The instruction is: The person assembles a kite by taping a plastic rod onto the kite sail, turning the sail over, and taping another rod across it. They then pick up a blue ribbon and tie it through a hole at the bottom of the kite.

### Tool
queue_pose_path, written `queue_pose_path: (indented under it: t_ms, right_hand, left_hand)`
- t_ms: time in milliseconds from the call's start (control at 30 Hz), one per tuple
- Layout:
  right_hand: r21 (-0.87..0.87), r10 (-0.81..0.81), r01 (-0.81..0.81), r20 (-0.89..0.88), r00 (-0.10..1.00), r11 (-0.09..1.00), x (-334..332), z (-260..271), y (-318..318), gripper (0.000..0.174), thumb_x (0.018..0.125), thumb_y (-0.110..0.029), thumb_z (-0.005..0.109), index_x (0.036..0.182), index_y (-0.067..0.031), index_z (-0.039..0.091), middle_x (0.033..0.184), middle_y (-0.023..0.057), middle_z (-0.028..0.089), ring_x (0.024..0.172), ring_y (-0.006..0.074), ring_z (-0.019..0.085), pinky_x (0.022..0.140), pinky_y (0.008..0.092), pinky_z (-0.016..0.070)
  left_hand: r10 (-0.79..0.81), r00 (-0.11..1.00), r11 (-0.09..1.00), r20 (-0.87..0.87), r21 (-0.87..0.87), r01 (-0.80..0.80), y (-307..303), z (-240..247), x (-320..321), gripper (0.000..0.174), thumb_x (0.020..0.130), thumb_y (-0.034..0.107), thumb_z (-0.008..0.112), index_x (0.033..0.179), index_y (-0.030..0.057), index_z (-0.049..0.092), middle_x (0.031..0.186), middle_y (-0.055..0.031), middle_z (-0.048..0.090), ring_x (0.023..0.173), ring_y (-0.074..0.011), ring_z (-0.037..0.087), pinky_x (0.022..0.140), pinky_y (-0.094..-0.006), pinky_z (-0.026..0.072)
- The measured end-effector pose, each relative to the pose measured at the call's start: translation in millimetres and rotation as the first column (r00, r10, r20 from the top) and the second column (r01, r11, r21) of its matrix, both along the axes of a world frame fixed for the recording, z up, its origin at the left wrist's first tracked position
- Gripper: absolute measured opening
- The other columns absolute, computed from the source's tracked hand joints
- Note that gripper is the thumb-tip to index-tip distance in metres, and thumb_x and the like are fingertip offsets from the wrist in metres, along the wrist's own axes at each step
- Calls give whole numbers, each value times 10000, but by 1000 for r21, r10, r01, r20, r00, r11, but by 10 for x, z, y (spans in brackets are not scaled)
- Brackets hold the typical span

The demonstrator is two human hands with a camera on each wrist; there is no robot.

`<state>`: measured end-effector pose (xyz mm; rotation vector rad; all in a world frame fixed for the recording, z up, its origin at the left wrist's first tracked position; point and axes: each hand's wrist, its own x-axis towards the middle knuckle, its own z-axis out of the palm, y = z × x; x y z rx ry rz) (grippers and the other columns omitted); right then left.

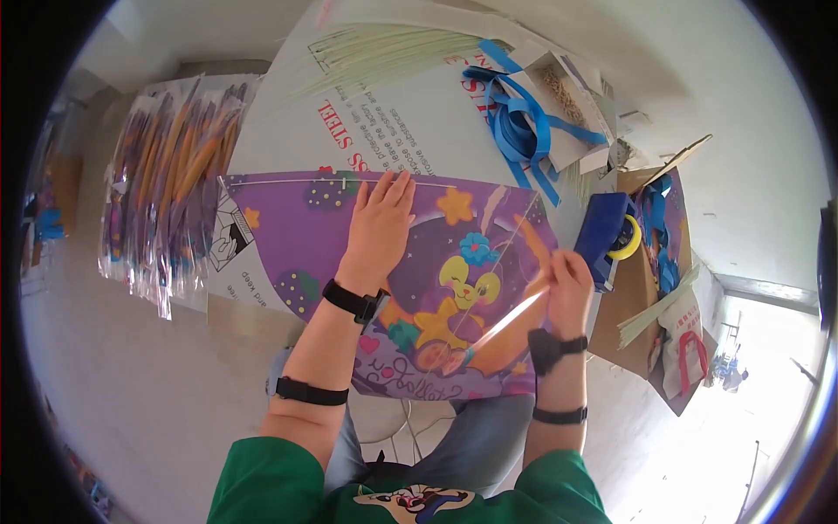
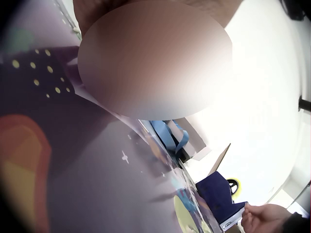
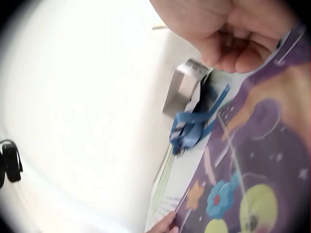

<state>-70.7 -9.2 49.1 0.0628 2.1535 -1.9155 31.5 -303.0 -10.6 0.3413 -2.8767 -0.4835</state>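
A purple kite (image 1: 297,231) with a cartoon animal, stars and flowers printed on it lies across the board in front of me. Flat on its upper part rests my left hand (image 1: 380,227), fingertips by the thin white rod (image 1: 284,182) along the top edge. My right hand (image 1: 569,284) pinches the kite's right edge between thumb and curled fingers. In the right wrist view those fingers (image 3: 245,58) bend in at the edge, and a thin diagonal strip (image 3: 233,155) crosses the print. A blurred patch covers much of the left wrist view.
Blue ribbons (image 1: 519,131) and an open white box (image 1: 559,100) lie at the back right. Beside the right hand stands a blue tape dispenser (image 1: 604,231) with yellow tape. Pale green sticks (image 1: 401,52) lie at the back; bagged kites (image 1: 170,183) are stacked left. A cardboard box (image 1: 624,327) stands right.
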Motion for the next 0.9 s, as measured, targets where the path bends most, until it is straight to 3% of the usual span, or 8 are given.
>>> queue_pose_path:
  t_ms: [67,133,200,300,500,733,800,900]
  right_hand:
    - [176,178,-186,59,982,967,-176,139,-507,132,940,-90,602,1022,5,645,775,1,578,666,87,529,605,215,426]
    - [160,332,-344,101,938,925,-387,7,-871,142,936,-85,593,1017,16,651,760,7,586,658,81,534,603,219,432]
    - [235,522,-536,125,844,811,-555,-64,-1185,159,930,-59,573,1052,15,643,769,10,595,665,73,546,613,217,448]
    - [251,651,-650,89,753,717,-709,-223,-1477,178,895,-31,594,1068,-1,624,750,31,612,655,85,575,578,229,462]
    - [413,718,-676,71,692,610,-799,-280,-1653,221,844,7,623,1033,-15,509,748,65,625,630,131,604,580,273,484]
    - [495,735,-678,108,669,543,-826,-216,-1725,237,834,6,630,1018,-23,484,736,80,616,615,166,614,576,298,482]
    - [537,745,-679,134,654,500,-822,-171,-1752,254,822,-6,648,1012,-22,480,748,98,623,665,208,631,611,328,486]
    - [630,794,-622,13,608,465,-849,-286,-1744,256,819,12,638,992,-12,451,705,82,613,558,155,608,517,285,463]
  left_hand:
    - [-1,1000,1000,-14,11,1,-8,-14,-7,475,912,207,578,1349,38,497,1436,-58,461,1356,-244,387,1129,-453,286]
    - [0,1000,1000,-22,24,0,-8,-14,6,472,910,207,581,1343,37,502,1433,-58,466,1356,-242,387,1129,-451,285]
    - [3,1000,1000,-15,9,-3,-3,18,-3,465,910,205,580,1339,43,508,1431,-51,469,1358,-241,385,1129,-450,285]
    - [5,1000,999,-14,36,-4,-8,22,-6,462,908,199,580,1339,47,509,1432,-49,467,1359,-241,383,1129,-449,283]
    - [-1,1000,998,-6,61,1,-13,40,5,457,918,176,565,1350,44,491,1454,-61,439,1361,-252,382,1125,-459,292]
    - [4,1000,997,-6,80,-4,-17,36,13,466,919,174,560,1360,48,478,1456,-57,436,1365,-245,377,1132,-456,281]
    - [2,1000,997,-6,74,-2,-19,37,11,469,919,173,558,1364,49,474,1458,-55,434,1367,-244,375,1133,-455,280]
    - [3,1000,997,2,77,-3,-18,43,10,468,919,172,558,1363,49,475,1459,-55,431,1368,-244,374,1134,-454,279]
